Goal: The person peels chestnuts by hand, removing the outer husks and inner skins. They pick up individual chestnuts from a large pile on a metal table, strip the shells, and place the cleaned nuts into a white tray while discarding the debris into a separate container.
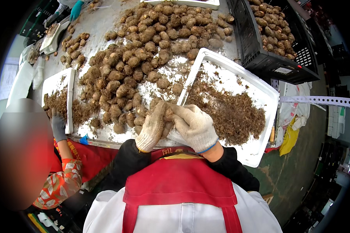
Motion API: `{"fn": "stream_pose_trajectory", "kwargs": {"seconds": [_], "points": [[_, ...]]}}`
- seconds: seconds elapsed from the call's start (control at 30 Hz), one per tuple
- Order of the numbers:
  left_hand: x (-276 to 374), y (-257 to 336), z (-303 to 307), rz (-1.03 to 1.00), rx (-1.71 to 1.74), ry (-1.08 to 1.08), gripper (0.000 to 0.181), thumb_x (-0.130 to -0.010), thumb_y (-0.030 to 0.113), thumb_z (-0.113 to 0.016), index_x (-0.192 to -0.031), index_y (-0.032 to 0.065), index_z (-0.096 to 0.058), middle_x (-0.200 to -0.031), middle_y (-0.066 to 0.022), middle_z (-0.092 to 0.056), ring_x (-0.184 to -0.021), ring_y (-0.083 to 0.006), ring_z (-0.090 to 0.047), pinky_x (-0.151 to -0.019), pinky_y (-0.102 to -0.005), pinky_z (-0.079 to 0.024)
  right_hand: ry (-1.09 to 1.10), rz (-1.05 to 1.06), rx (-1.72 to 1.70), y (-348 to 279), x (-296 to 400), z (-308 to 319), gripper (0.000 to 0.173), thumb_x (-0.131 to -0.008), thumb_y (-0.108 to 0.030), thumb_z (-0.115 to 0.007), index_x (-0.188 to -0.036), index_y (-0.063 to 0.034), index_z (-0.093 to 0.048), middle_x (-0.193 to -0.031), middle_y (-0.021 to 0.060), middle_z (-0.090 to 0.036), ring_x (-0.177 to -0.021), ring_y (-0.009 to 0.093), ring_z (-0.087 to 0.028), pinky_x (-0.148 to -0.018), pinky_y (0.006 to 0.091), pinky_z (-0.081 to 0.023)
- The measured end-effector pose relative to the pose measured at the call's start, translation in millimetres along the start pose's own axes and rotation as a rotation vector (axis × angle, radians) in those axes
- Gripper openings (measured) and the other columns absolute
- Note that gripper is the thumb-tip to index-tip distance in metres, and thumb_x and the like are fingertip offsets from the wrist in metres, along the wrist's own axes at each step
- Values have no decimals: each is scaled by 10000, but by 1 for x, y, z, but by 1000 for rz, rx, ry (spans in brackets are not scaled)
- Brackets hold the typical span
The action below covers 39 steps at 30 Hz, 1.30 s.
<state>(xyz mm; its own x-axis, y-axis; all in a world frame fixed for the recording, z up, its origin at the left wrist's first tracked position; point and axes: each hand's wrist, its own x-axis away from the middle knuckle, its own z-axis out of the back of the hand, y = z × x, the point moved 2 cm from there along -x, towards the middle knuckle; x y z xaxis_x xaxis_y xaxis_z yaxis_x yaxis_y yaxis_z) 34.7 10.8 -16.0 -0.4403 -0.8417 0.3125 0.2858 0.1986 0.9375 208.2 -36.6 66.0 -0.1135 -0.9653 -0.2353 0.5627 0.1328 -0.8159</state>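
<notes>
My left hand, in a soiled white knitted glove, grips a small brown taro corm at the table's near edge. The gloved thumb and fingers of my right hand pinch the same corm from the other side, so most of it is hidden. Just beyond my left hand spreads a large heap of hairy taro corms. Beside my right hand, a white foam tray lies at a slant, holding a thick layer of brown fibrous peelings.
A black plastic crate full of taro stands at the right. At the left, a co-worker's grey-gloved hand is by another foam tray with peelings. A teal-gloved hand shows at the far left. The metal table carries scattered debris.
</notes>
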Motion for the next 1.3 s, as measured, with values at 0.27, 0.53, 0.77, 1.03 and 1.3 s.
{"fn": "stream_pose_trajectory", "kwargs": {"seconds": [0.27,0.53,0.77,1.03,1.3], "points": [[3,29,-19,467,898,-231,457,-1045,521,-393,-1063,112,-596,-647,-16,-546,-384,-108,-406,-317,-248,-284,-22,-230,-136,22,7,3,219,-879,-160,-674,-1079,-69,-680,-942,167,-665,-841,359,-676,-718,414,-555],[4,42,-36,564,626,72,458,-1003,581,-455,-834,168,-558,-566,32,-462,-383,-83,-354,-350,-229,-232,-67,65,168,20,17,-1,235,-876,-157,-663,-1105,-108,-663,-920,122,-645,-770,305,-676,-640,401,-559],[9,39,-41,437,511,39,424,-1007,555,-467,-866,167,-564,-590,39,-458,-413,-80,-359,-381,-233,-238,-82,82,358,20,22,-2,150,-878,-178,-648,-1015,-117,-650,-847,116,-622,-705,306,-663,-605,400,-555],[9,43,-32,461,723,-238,436,-1023,553,-435,-928,157,-592,-623,51,-463,-433,-62,-322,-381,-232,-223,-70,-343,121,34,13,2,182,-878,-210,-609,-936,-59,-691,-945,205,-679,-875,381,-673,-792,465,-549],[9,43,-38,514,872,-216,444,-1029,571,-389,-824,195,-510,-586,44,-441,-373,-68,-290,-339,-221,-198,-126,-295,-180,6,8,37,209,-901,-170,-619,-1054,-47,-690,-995,189,-678,-907,361,-684,-815,412,-552]]}}
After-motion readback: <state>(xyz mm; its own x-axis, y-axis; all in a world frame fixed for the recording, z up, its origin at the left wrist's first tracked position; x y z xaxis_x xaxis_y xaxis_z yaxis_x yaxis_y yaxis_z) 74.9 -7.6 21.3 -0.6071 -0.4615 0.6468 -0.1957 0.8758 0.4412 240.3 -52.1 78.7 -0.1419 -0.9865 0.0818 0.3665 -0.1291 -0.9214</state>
